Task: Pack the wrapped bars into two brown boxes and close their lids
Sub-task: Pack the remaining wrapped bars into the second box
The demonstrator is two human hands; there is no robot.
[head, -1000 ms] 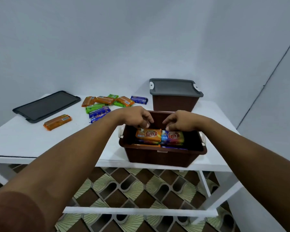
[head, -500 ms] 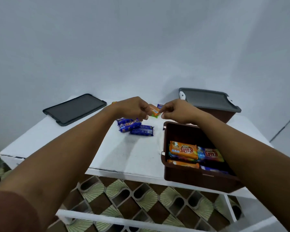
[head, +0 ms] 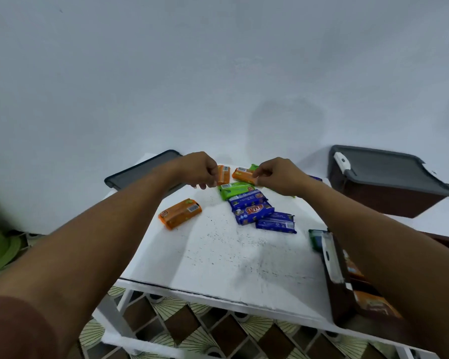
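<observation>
Pickup | my left hand (head: 200,171) pinches upright orange bar (head: 224,174), right hand (head: 276,176) pinches second orange bar (head: 243,175), far edge of counter (head: 218,255) | plan: lift both clear of green bar (head: 235,189), lay flat in open brown box (head: 340,304), near-right corner.

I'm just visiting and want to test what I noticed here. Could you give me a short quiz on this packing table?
1. True or false: the far brown box has its grey lid on.
2. Pick: the left hand and right hand each pinch a bar of which colour? A blue, B orange, C green.
3. What lies flat on the table behind the left forearm?
Key: 1 true. 2 B: left bar, right bar. 3 the loose grey lid.
</observation>
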